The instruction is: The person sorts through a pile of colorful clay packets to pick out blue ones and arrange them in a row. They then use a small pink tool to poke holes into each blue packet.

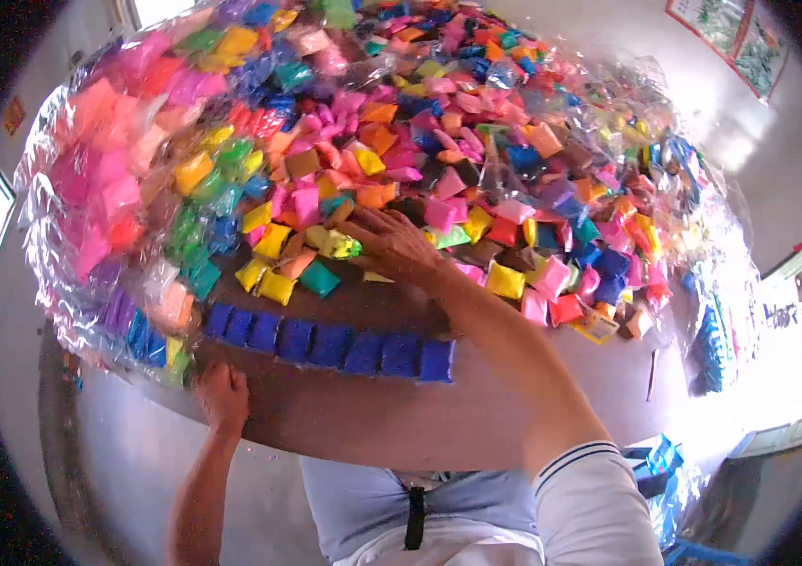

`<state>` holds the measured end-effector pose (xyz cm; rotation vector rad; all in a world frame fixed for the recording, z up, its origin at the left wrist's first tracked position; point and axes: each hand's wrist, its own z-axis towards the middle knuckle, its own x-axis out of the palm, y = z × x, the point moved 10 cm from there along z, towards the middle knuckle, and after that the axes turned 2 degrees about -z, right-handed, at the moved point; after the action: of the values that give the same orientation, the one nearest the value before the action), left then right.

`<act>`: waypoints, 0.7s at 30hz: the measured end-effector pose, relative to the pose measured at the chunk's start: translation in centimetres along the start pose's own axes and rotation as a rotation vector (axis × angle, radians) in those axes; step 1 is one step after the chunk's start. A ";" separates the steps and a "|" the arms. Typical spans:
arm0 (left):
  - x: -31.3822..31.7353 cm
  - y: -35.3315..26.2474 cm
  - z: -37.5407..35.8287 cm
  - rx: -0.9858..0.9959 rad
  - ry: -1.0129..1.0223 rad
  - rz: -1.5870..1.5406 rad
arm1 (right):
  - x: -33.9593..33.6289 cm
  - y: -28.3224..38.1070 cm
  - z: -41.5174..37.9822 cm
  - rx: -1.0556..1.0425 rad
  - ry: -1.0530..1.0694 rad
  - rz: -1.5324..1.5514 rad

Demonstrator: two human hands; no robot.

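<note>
My right hand (396, 250) reaches over the front of a big pile of small coloured packets, fingers stretched out and palm down. Beside its fingertips lies a yellow-green packet (337, 244); a teal packet (319, 278) and a yellow packet (276, 287) are nearby. Along the front of the brown table (363, 406) runs a row of blue packets (330, 345), side by side. My left hand (223, 397) is closed at the table's front edge, just below the row's left end. Whatever its curled fingers hold, if anything, is hidden.
Clear plastic bags (104, 198) full of packets bulge at the left of the pile. More clear plastic covers the right side. A thin dark stick (653, 374) lies at the table's right, and blue plastic wrapping (665, 462) sits below that edge.
</note>
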<state>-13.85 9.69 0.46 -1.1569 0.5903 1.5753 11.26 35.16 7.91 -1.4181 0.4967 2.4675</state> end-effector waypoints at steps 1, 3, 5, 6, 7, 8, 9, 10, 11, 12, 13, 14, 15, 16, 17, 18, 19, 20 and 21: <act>-0.3 -0.5 0.2 -0.020 0.034 0.002 | 0.2 -0.3 0.4 -0.020 -0.040 -0.036; -0.5 -0.2 -0.1 0.003 -0.046 0.008 | 0.4 -1.1 0.2 0.006 -0.093 0.029; -0.5 -0.4 0.0 0.011 -0.070 0.008 | 0.3 -1.3 0.3 0.060 -0.079 0.064; -0.7 -0.5 0.2 0.008 -0.050 0.011 | -0.9 -1.0 -0.2 0.061 -0.114 0.060; -0.7 -0.5 0.3 0.002 -0.030 0.016 | -2.0 -0.5 -0.8 0.058 -0.148 0.058; -0.9 -0.6 0.3 0.018 -0.058 0.022 | -3.1 -0.2 -1.3 0.053 -0.183 0.056; -1.1 -0.8 0.3 0.035 -0.083 0.028 | -5.6 0.6 -2.2 0.045 -0.267 0.050; -1.2 -1.0 0.1 0.053 -0.105 0.032 | -7.5 0.5 -3.2 0.084 -0.319 -0.025; -1.0 -1.0 0.0 0.046 -0.089 0.036 | -9.6 0.3 -4.2 0.123 -0.372 -0.102; -0.9 -0.9 0.1 0.040 -0.075 0.040 | -11.3 -0.1 -5.4 0.160 -0.427 -0.181; -0.9 -0.9 0.3 0.035 -0.061 0.046 | -12.6 -1.0 -6.4 0.175 -0.460 -0.280; -0.9 -0.9 0.4 0.020 -0.038 0.010 | -13.8 -2.3 -7.6 0.229 -0.490 -0.364; -0.9 -0.9 0.5 0.005 -0.016 -0.024 | -14.9 -3.5 -8.9 0.281 -0.521 -0.448; -0.8 -0.8 0.6 -0.012 0.008 -0.056 | -16.2 -4.4 -10.1 0.334 -0.551 -0.529; -0.9 -1.0 0.6 0.012 -0.017 -0.008 | -17.1 -5.4 -11.2 0.389 -0.544 -0.587; -0.9 -1.0 0.4 0.034 -0.041 0.041 | -18.0 -6.2 -12.3 0.442 -0.536 -0.641; -0.9 -1.0 0.2 0.054 -0.065 0.091 | -18.2 -7.8 -13.4 0.476 -0.477 -0.707; -0.3 -0.4 0.1 0.054 -0.056 0.086 | -18.4 -9.4 -14.5 0.510 -0.416 -0.771; 0.3 0.2 0.2 0.055 -0.045 0.081 | -19.5 -10.4 -15.4 0.546 -0.412 -0.755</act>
<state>-14.13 9.88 0.25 -1.0656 0.6536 1.6394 36.90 37.37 15.86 -0.6712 0.3969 1.7453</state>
